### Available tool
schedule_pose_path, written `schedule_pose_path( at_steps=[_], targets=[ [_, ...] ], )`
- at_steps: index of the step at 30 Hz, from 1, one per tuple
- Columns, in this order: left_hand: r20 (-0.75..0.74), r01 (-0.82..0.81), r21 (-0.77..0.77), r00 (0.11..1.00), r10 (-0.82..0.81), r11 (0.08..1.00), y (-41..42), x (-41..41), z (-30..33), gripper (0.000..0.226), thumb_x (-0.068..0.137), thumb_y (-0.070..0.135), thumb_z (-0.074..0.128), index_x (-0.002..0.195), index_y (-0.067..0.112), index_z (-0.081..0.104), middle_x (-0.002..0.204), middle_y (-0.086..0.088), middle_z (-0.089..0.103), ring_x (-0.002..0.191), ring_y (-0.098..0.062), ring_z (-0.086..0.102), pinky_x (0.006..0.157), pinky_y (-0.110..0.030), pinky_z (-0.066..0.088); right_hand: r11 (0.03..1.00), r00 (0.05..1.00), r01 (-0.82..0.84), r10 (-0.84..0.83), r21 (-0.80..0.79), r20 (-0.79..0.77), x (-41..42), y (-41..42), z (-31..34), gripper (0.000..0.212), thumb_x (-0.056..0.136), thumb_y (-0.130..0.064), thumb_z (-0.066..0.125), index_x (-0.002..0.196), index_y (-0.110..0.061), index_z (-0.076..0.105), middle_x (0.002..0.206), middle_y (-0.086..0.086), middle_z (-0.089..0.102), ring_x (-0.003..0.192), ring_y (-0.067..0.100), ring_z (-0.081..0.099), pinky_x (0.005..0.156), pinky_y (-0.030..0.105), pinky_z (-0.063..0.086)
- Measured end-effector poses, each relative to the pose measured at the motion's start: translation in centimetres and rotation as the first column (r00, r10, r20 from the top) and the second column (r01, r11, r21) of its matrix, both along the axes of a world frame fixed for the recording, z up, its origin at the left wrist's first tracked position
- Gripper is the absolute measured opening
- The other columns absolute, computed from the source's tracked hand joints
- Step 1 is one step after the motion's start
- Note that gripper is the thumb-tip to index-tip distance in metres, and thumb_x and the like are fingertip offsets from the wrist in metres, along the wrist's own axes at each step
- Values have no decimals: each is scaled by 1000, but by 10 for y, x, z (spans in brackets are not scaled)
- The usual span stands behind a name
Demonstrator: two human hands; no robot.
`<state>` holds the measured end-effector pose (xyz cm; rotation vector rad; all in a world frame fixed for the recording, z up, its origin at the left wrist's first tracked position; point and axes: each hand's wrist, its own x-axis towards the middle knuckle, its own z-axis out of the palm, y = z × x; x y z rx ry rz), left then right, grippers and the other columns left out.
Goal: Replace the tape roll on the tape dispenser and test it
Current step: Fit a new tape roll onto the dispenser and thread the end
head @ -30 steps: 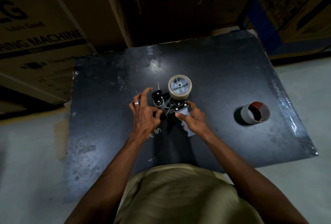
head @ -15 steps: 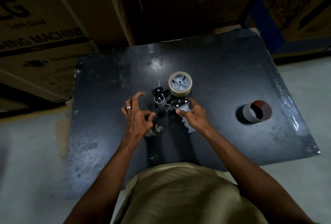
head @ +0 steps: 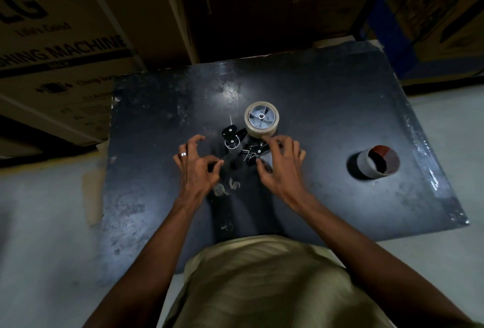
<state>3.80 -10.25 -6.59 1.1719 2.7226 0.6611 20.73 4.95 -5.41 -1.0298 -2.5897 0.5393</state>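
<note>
Tape dispenser carrying tape roll, left hand and right hand loosely curled (gripping nothing), empty core apart

Dispenser handle hidden beneath right hand

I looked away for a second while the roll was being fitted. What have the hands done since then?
The left hand drew back from the tape dispenser and curled, fingertips pinched together. The right hand shifted up over the handle, fingers now spread above the frame. The tape roll stays on its hub; the empty core hasn't moved.
</note>
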Motion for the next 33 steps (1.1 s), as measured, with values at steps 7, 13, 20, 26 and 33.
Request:
schedule_pose_path(
  at_steps=[7, 13, 20, 26, 33],
  targets=[
    [-22, 26, -13, 999, -27, 1000, -1, -2, 2, 7, 75, 34, 82, 76, 28, 79, 145, -5, 44, 128, -36, 39, 94, -48, 33, 894, 897, -438, 428, 92, 115, -18, 17, 0, 38, 88, -40, 68, 122, -21, 70, 124, -1, 66, 112, 27, 54, 87, 41, 38],
    [-39, 27, -15, 999, -27, 1000, -5, -1, 5, 7, 74, 33, 83, 71, 28, 79, 150, -4, 40, 130, -35, 35, 97, -47, 30, 844, 844, -534, 527, 56, 96, -25, 39, 6, 27, 90, -43, 67, 110, -26, 74, 109, -7, 69, 103, 21, 54, 84, 37, 36],
    [-39, 33, -26, 999, -34, 999, -5, 0, 5, 7, 72, 31, 83, 69, 27, 79, 156, -1, 34, 132, -33, 31, 99, -47, 27, 824, 818, -565, 567, -50, 95, -44, 45, 21, 24, 81, -42, 75, 91, -21, 74, 85, -6, 69, 93, 20, 54, 88, 40, 45],
    [-39, 39, -58, 998, -41, 998, -6, -2, 7, 6, 73, 32, 82, 70, 28, 79, 157, -2, 33, 132, -35, 33, 99, -49, 31, 843, 835, -533, 539, -79, 114, -46, 43, 16, 24, 85, -42, 71, 83, -18, 72, 83, -4, 65, 88, 15, 49, 72, 39, 51],
    [-38, 53, -61, 998, -55, 997, -5, -5, 9, 5, 73, 30, 82, 69, 29, 79, 157, -2, 33, 131, -35, 33, 99, -52, 32, 860, 856, -508, 510, -45, 88, -52, 38, 10, 22, 82, -36, 70, 76, -15, 68, 79, 0, 65, 79, 17, 48, 67, 32, 39]
  ],
)
